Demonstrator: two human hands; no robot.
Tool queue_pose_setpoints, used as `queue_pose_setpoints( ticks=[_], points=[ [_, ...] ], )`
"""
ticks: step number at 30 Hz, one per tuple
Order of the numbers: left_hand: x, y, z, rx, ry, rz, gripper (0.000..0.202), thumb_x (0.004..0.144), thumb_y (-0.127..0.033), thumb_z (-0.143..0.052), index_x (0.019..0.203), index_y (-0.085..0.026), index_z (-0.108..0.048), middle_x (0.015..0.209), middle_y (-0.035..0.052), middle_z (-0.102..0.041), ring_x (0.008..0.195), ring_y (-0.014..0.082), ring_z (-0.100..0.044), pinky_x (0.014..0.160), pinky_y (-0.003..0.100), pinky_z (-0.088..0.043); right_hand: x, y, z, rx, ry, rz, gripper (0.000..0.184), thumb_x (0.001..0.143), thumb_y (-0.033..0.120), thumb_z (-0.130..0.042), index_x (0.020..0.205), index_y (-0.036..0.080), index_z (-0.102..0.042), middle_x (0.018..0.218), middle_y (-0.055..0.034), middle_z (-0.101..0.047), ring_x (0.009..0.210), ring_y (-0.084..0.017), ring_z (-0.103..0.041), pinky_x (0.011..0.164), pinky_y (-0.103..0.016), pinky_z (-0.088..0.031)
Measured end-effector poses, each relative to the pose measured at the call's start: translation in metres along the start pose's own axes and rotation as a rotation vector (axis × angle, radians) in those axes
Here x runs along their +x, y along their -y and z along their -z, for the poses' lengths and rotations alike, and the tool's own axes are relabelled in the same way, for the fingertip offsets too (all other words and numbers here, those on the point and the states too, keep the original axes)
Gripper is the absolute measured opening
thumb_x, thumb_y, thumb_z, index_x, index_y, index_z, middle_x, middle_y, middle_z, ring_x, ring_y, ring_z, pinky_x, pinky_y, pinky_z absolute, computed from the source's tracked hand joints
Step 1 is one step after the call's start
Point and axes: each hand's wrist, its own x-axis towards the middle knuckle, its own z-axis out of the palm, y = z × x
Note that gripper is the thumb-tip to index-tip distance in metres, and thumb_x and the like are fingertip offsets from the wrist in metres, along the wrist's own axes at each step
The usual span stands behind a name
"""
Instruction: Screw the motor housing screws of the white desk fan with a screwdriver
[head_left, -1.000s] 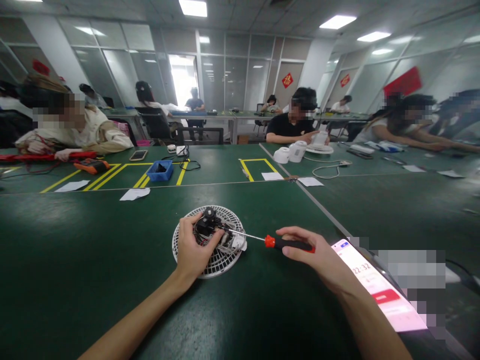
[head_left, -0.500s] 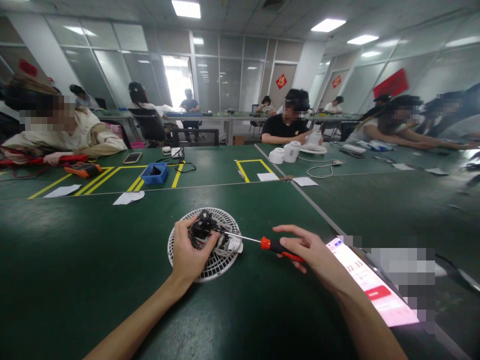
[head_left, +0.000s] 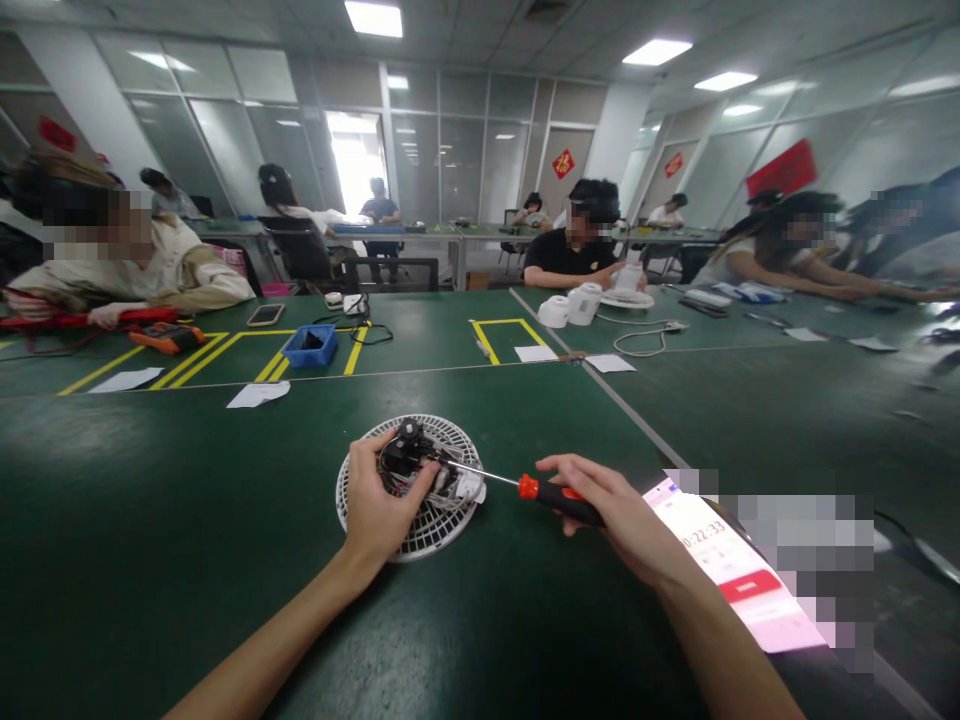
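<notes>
A round white fan grille (head_left: 435, 540) lies on the green table, with a black motor assembly (head_left: 406, 452) and bundled wires on top of it. My left hand (head_left: 379, 500) is closed around the motor assembly, thumb on the near right side and fingers behind. In my right hand (head_left: 600, 500) is a screwdriver (head_left: 562, 500) with a black and orange handle. Its metal shaft points left, and the tip reaches in among the parts beside my left thumb; the exact contact point is hidden. A white tag or connector (head_left: 471, 487) rests at the grille's right edge.
A lit phone (head_left: 739, 570) lies right of my right forearm. Farther off are a blue bin (head_left: 310, 346), a dark phone (head_left: 265, 315), an orange meter (head_left: 166, 338), paper slips (head_left: 259, 394) and white housings (head_left: 583, 303). Several people sit around the tables.
My right hand has shifted slightly left and its fingers have closed more around the screwdriver handle, which has turned. My left hand and the grille stay in place.
</notes>
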Motion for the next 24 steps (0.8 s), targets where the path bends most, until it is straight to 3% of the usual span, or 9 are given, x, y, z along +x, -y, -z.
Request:
queue_pose_setpoints(
  ticks=[2, 4, 9, 19, 24],
  points=[
    [-0.0001, -0.0002, 0.0000, 0.000, 0.002, 0.000, 0.059, 0.080, -0.049, -0.079, 0.126, -0.021, -0.054, 0.114, 0.0078, -0.058, 0.108, 0.0261, -0.060, 0.097, 0.048, -0.054, -0.0009, 0.0016, -0.0011, 0.044, 0.053, -0.103, 0.057, 0.089, 0.068, -0.056, 0.119, 0.021, -0.069, 0.084, -0.0067, -0.071, 0.062, -0.018, -0.062, 0.046, -0.026, -0.046],
    [-0.0003, -0.0003, -0.0001, -0.002, 0.002, -0.001, 0.059, 0.080, -0.049, -0.079, 0.125, -0.021, -0.055, 0.114, 0.0081, -0.058, 0.108, 0.0266, -0.060, 0.097, 0.049, -0.054, -0.0020, 0.0033, -0.0005, 0.032, 0.100, -0.148, 0.055, 0.089, 0.066, -0.057, 0.121, 0.021, -0.067, 0.077, -0.0049, -0.071, 0.051, -0.015, -0.057, 0.040, -0.023, -0.039],
    [-0.0004, 0.0000, -0.0006, -0.017, 0.002, 0.010, 0.060, 0.079, -0.049, -0.080, 0.126, -0.021, -0.055, 0.115, 0.0080, -0.058, 0.109, 0.0266, -0.060, 0.098, 0.048, -0.053, -0.0013, 0.0021, 0.0026, -0.001, 0.078, -0.071, 0.049, 0.083, 0.058, -0.070, 0.111, 0.018, -0.070, 0.072, -0.0032, -0.070, 0.048, -0.011, -0.050, 0.040, -0.022, -0.030],
    [-0.0006, -0.0001, -0.0014, -0.007, 0.002, -0.003, 0.059, 0.080, -0.049, -0.079, 0.126, -0.021, -0.055, 0.114, 0.0081, -0.058, 0.108, 0.0267, -0.060, 0.096, 0.048, -0.054, 0.0052, -0.0043, 0.0028, 0.001, 0.026, -0.026, 0.043, 0.074, 0.052, -0.081, 0.099, 0.018, -0.074, 0.078, -0.0010, -0.064, 0.056, -0.011, -0.051, 0.049, -0.024, -0.037],
    [-0.0007, 0.0004, -0.0013, -0.011, 0.003, -0.001, 0.058, 0.080, -0.049, -0.078, 0.126, -0.021, -0.054, 0.115, 0.0082, -0.058, 0.108, 0.0272, -0.061, 0.097, 0.048, -0.053, 0.0044, -0.0040, -0.0032, 0.102, 0.079, -0.173, 0.047, 0.089, 0.062, -0.059, 0.105, 0.020, -0.071, 0.077, -0.0050, -0.070, 0.058, -0.015, -0.062, 0.049, -0.024, -0.048]
  ],
)
